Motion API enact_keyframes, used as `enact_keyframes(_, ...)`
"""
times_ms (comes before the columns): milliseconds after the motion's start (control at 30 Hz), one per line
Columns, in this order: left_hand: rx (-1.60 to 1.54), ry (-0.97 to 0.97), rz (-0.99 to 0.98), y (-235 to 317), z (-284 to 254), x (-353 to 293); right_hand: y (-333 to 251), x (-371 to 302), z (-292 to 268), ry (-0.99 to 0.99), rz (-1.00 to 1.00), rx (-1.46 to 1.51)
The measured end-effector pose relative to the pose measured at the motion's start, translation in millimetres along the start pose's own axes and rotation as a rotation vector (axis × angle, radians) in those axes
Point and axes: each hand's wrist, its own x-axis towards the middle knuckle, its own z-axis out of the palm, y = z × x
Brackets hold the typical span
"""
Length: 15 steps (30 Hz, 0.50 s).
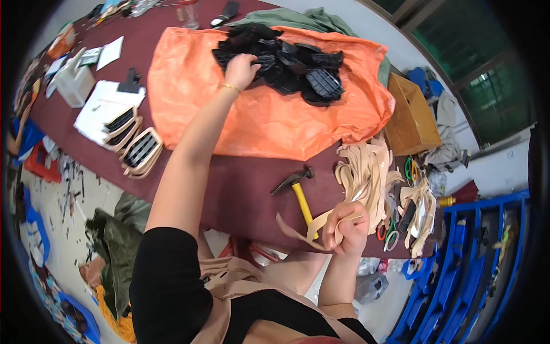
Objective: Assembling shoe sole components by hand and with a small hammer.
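My left hand point(242, 71) is stretched out to the heap of black moulded pieces point(283, 63), some with a ribbed grid surface. Its fingers are bent and closed on the edge of one black piece at the heap's left side; the fingertips are partly hidden. Near the table's front edge my right hand point(346, 227) is raised and closed around a beige strip point(298, 233), whose loose end curls out to the left. Just behind this hand lies a bundle of similar beige strips point(364, 172). A hammer point(300, 200) with a yellow handle lies left of it.
The heap rests on an orange plastic sheet point(189, 114) over the dark red table point(229, 189). Beige-edged black grid pieces point(140, 152) are stacked at the left, near papers and a white jug point(74, 83). A wooden box point(409, 114), scissors point(391, 235) and blue shelving point(458, 252) are to the right.
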Motion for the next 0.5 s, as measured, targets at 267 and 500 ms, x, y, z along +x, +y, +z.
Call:
enact_keyframes(267,-0.184,-0.247,-0.078,-53,-6,51,13,5,-3,0.052,0.055,0.194)
enact_keyframes(500,0.084,-0.285,-0.306,24,-149,-112,14,-20,-6,0.063,0.076,0.224)
